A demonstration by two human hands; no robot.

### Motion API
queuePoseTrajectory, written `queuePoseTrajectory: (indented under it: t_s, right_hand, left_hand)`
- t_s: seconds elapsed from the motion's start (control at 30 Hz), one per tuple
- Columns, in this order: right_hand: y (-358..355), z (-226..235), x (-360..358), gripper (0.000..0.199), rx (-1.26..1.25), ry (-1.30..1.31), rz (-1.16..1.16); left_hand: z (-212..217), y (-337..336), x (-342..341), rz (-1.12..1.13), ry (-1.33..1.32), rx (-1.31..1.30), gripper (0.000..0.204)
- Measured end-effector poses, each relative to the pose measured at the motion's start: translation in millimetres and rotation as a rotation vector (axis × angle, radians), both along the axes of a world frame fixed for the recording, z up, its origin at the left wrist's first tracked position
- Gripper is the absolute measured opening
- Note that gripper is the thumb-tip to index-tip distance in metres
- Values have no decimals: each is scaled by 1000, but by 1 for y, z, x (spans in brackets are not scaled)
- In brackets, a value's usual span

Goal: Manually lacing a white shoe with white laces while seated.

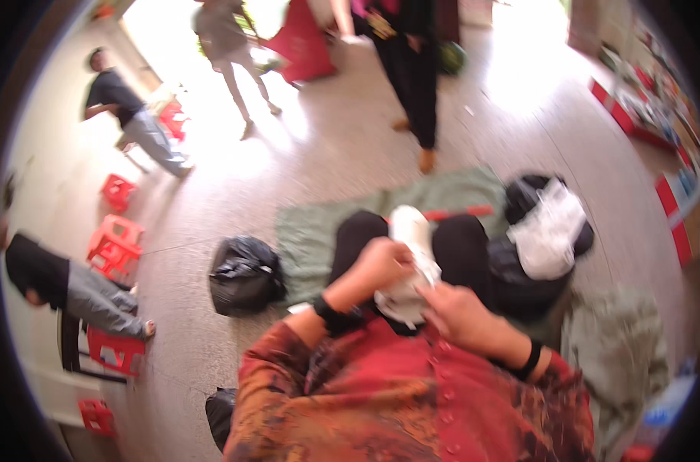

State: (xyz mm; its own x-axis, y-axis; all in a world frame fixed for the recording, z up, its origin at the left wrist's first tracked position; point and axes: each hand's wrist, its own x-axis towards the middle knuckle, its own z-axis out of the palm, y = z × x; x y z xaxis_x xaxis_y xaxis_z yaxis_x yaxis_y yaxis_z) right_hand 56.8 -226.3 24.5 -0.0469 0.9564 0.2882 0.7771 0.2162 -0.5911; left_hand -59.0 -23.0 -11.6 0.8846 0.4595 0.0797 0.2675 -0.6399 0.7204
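Observation:
Between my knees (459, 250) lies a long white thing with a rounded far end (410, 227); blur hides what kind it is. Crumpled thin white material (402, 300) spreads at its near end, over my lap. My left hand (382, 266) is closed just to the left of it, fingers curled together, and what they hold is hidden. On the other side my right hand (461, 312) pinches the edge of the white material between thumb and fingers.
A green cloth (311, 227) covers the floor ahead. Black plastic bags (246, 276) sit at left, and a white bag (548, 231) rests on black ones at right. Red stools (115, 242) line the left. Several people (404, 73) stand or sit around; red-edged boxes (631, 115) are far right.

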Motion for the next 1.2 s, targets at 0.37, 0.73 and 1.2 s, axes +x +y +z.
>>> queuePoseTrajectory:
  t_s: [0.37, 0.73, 1.2]
  right_hand:
    - [32, -51, -22, 21, 15, -243, -134]
    - [48, -49, -23, 24, 47, -267, -110]
    - [50, -5, -40, 15, -28, -24, 232]
  left_hand:
    - [6, -12, 9, -163, 89, -189, 13]
    - [-6, -9, 21, 34, -114, 381, 14]
    - [13, -12, 41, -328, 108, -505, 12]
